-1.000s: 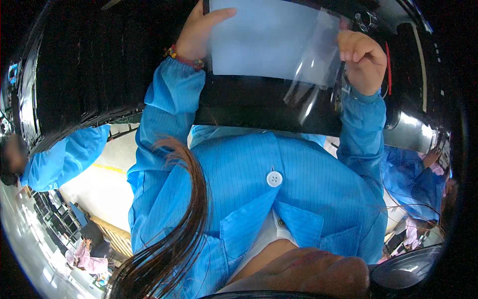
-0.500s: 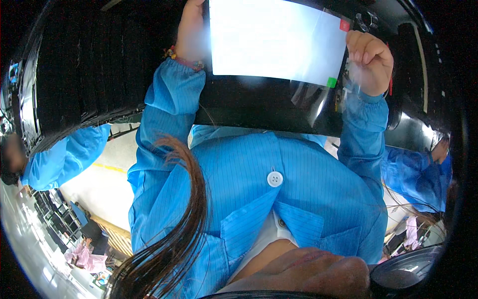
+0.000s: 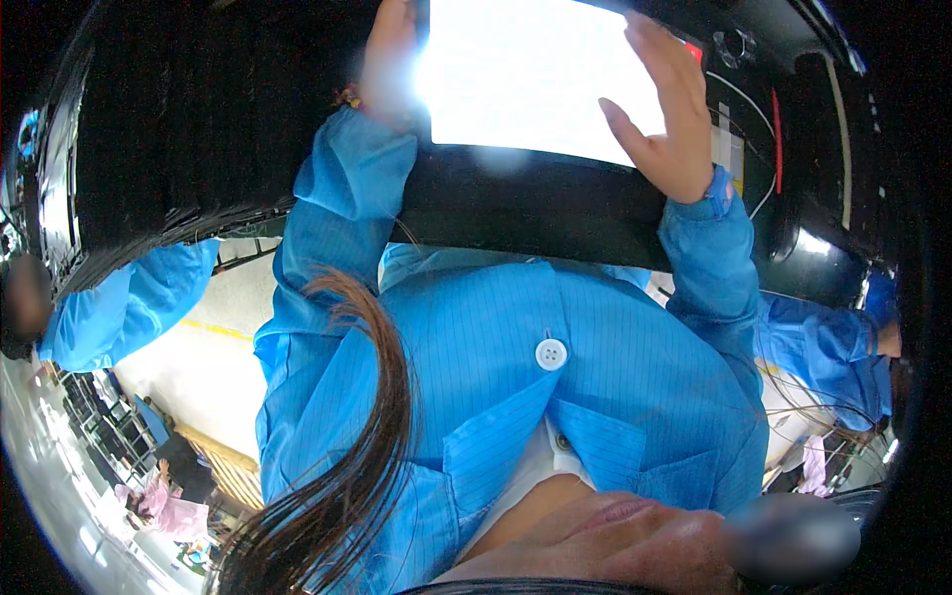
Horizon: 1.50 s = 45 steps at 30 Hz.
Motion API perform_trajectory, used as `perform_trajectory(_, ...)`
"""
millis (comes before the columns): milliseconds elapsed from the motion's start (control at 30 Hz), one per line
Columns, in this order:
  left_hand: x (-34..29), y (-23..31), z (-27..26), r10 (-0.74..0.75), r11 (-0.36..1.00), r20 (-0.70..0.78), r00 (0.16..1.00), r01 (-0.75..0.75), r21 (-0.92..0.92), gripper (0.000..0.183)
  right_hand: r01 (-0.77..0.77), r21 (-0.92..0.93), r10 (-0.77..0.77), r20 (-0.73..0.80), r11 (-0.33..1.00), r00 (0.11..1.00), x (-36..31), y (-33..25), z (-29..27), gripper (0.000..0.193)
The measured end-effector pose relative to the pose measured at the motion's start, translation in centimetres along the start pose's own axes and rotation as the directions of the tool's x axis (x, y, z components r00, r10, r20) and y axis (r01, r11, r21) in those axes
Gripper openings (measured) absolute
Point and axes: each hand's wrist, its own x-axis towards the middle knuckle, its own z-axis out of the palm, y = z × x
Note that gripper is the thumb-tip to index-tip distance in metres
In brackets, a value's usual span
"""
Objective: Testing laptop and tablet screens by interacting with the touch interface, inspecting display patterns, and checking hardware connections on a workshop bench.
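1. Half a second ago the right hand [image 3: 679,119] was curled beside the right edge of the bright white panel [image 3: 526,74]; now it has shifted inward and straightened over that edge.
2. Glare on the panel has grown: it looked dull pale blue a second ago and now shines almost pure white.
3. Fingers of the right hand are extended, with the thumb spread wide from them over the panel's near right part. I cannot tell whether they press on the surface.
4. At the panel's left edge is the left hand [image 3: 392,69]. Its fingers run out of view and glare washes over it, so I cannot tell how wide or narrow it is, or whether it grips.
5. The panel lies along the middle of the dark tabletop [image 3: 535,203], a bare strip separating it from the tabletop's near edge; its far edge is cut off.
6. Just beside the right hand's fingers shows a red tab [image 3: 693,51].
7. Toward the tabletop's right end are a clear ring [image 3: 734,46], a thin white cable [image 3: 764,203] and an upright-looking red strip [image 3: 778,144].
8. Blue sleeves of other people show at left [image 3: 139,312] and right [image 3: 823,347].
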Motion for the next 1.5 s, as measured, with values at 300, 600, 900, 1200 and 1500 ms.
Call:
perform_trajectory(300,0.1,-0.2,-0.4,-0.081,0.996,-0.044,0.996,0.079,-0.043,0.047,0.047,-0.155,0.001,0.293,0.987,0.956,-0.8,0.7,-0.5,0.018)
perform_trajectory(600,0.4,-0.4,0.5,-0.04,0.999,-0.009,0.999,0.04,0.002,0.049,-0.226,-0.289,0.267,0.113,0.93,0.957,-5.3,-2.8,-6.2,0.01)
perform_trajectory(900,0.3,-0.5,-0.9,0.0,0.983,0.243,0.97,0.045,-0.18,0.05,-0.155,-0.247,0.201,0.173,0.956,0.964,-6.8,-3.3,-4.6,0.005)
perform_trajectory(1200,0.1,-0.2,-2.1,-0.058,0.998,-0.09,0.994,0.059,0.005,0.047,-0.1,-0.141,0.121,0.152,0.985,0.981,-4.8,-5.4,-1.4,0.01)
perform_trajectory(1500,0.1,-1.0,-3.5,0.153,0.935,-0.284,0.947,-0.045,0.352,0.042,-0.053,-0.126,0.08,0.22,0.991,0.972,-4.2,-5.1,-1.1,0.012)
